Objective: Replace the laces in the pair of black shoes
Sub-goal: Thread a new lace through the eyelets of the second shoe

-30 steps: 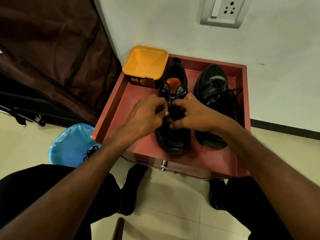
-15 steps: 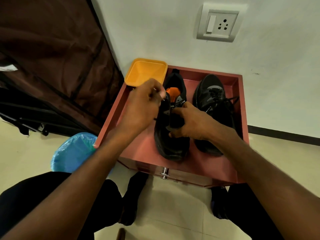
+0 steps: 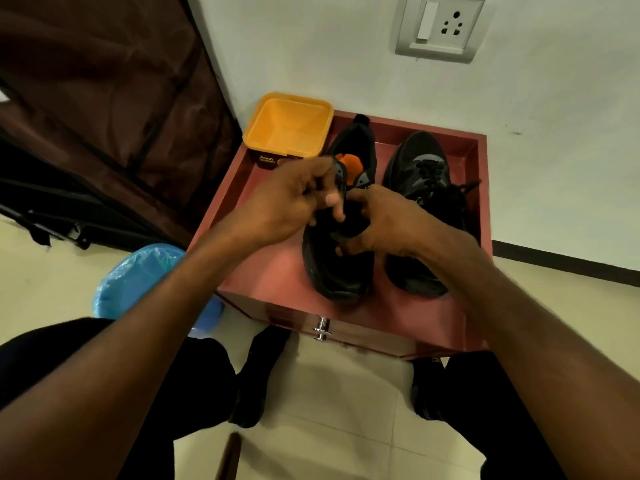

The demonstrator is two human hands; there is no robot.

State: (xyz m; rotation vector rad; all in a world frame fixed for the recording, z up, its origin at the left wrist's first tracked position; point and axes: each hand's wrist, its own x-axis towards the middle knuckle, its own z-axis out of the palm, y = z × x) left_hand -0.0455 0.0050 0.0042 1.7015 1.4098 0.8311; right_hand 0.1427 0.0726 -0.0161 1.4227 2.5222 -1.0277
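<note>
Left hand: fingers curled together over the eyelet row of the left shoe, apparently pinching the lace; the lace itself is black on black and cannot be made out. Right hand: fingers curled around the tongue area, steadying the upper.

Handling, as judged: the lace is thin, limp and light. Take it at the stiff tip for threading, and close to the eyelet for pulling. The upper is soft and will fold under pressure, so the sole should stay flat on the cabinet.

The right shoe stands just beside, laced, its loose ends trailing toward the raised right rim. An orange tub sits at the back left corner. Open room lies on the cabinet's left and front; the front edge has no lip visible.
</note>
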